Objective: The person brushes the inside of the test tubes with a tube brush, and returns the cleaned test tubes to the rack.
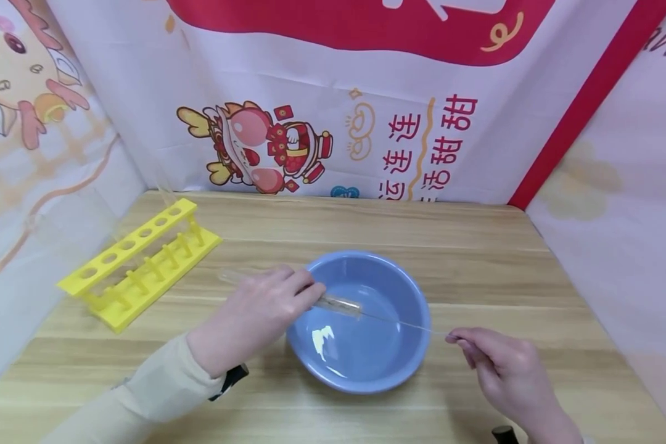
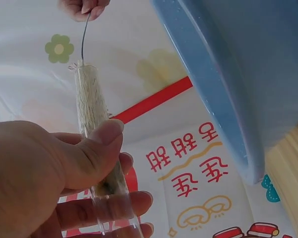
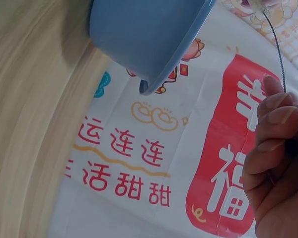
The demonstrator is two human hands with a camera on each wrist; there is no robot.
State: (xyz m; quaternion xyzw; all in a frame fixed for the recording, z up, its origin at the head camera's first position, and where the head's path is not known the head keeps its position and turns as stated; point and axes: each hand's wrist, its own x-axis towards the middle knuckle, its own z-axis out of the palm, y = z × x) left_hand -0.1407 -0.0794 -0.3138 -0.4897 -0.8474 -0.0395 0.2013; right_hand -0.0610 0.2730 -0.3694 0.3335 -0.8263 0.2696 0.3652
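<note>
Nearest to me, my right hand (image 1: 513,376) is pinching the end of a thin wire (image 2: 83,37) between the thumb and the fingertips, and its other fingers are bending inward. My left hand (image 1: 261,308) is curling its fingers around a clear tube (image 1: 338,304), while the thumb is pressing on its side. The tube is pointing its mouth toward my right hand, above the blue basin (image 1: 366,345). A brush (image 2: 90,89) with pale bristles is filling the mouth part of the tube; some bristles are poking out there, where the wire is coming out.

Under this, the basin is standing on the wooden table (image 1: 505,265), between its left and right edges. Farther, a yellow rack (image 1: 139,262) is standing along the left edge, near the far left corner. Behind the far edge, a printed cloth (image 1: 311,68) is hanging.
</note>
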